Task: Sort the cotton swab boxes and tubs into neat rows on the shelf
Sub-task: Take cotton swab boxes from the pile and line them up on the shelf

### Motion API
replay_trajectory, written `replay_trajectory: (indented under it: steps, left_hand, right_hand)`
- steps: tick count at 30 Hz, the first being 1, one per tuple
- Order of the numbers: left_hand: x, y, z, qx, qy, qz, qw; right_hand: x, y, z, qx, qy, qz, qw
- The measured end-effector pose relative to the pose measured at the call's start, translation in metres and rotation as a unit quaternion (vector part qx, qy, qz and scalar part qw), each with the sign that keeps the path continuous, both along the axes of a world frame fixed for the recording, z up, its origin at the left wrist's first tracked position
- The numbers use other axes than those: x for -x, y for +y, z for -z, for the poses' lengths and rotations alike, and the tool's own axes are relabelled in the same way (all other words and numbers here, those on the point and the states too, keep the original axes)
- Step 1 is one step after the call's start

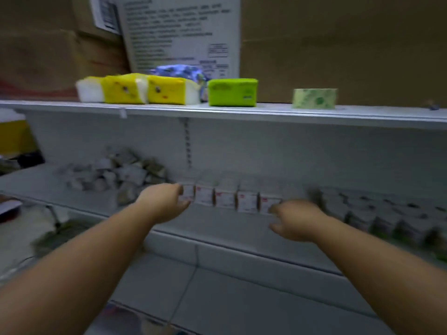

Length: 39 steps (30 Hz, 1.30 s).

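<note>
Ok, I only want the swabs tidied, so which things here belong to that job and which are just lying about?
Job: row of white boxes between left hand and right hand; jumbled heap at its left; packed rows at its right; lower shelf.
Lying about: yellow packs, green pack, pale green pack, blue pack, cardboard cartons, on the upper shelf.

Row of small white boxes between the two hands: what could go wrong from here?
1. The left hand and right hand are at opposite ends of the row of white boxes; pressing inward could buckle it and tip a box.
2. A box dragged forward might slide off the shelf.
3. The loose pile just beyond the left hand could get knocked and spill further.
</note>
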State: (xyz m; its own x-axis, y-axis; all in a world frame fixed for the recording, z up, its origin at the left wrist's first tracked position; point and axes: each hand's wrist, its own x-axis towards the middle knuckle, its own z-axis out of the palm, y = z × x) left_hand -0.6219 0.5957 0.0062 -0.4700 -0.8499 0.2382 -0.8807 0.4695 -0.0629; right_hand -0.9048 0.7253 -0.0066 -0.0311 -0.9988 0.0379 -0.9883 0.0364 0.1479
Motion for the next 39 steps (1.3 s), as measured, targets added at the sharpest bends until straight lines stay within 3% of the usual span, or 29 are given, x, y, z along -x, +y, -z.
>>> replay_trajectory:
  steps: [3, 7, 18, 23, 28, 35, 39]
  left_hand:
    - [-0.085, -0.016, 0.001, -0.073, -0.054, -0.019, 0.996]
    - [-0.156, -0.039, 0.012, -0.073, -0.086, -0.028, 0.993]
    - [-0.198, -0.156, 0.034, -0.156, -0.081, -0.041, 0.984]
    - [-0.238, -0.207, 0.020, -0.131, -0.064, -0.008, 0.989]
    - [-0.288, -0.256, 0.020, -0.150, -0.103, 0.014, 0.983]
    - [-0.373, -0.340, 0.030, -0.177, -0.073, 0.046, 0.980]
    - [-0.435, -0.382, 0.036, -0.171, -0.073, 0.087, 0.979]
  right_hand:
    - [-0.067, -0.045, -0.005, -0.023, -0.018, -0.041, 0.999]
    - [-0.132, -0.088, 0.000, -0.029, -0.026, -0.110, 0.993]
    - [-0.215, -0.239, 0.022, -0.023, -0.063, -0.154, 0.986]
    - [-0.276, -0.311, 0.018, 0.026, -0.075, -0.208, 0.975]
    - [-0.330, -0.358, 0.023, 0.013, -0.040, -0.191, 0.981]
    - [-0.401, -0.400, 0.036, 0.012, -0.062, -0.141, 0.988]
    - [-0.460, -0.420, 0.026, 0.062, -0.059, -0.161, 0.983]
